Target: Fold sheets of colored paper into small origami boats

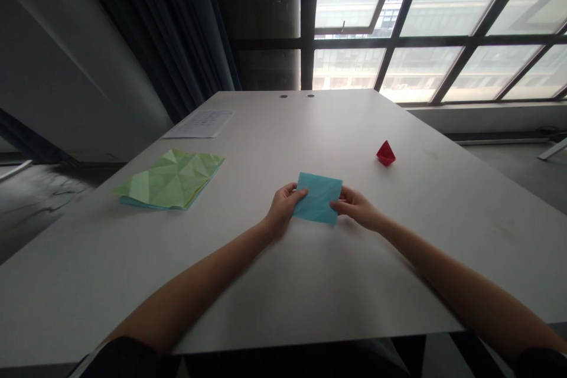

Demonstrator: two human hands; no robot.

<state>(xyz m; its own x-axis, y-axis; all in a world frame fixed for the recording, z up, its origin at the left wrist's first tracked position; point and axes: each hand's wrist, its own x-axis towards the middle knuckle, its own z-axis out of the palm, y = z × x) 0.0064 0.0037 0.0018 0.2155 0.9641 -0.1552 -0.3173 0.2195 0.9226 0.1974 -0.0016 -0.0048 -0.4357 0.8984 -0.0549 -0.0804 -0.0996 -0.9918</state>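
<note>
Just below the centre of the frame, we hold a light-blue, roughly square piece of paper (318, 197), with no clear long axis, directly between our left hand (282, 207), pinching its left side, and our right hand (359, 209), pinching its right, neither clearly nearer.
</note>
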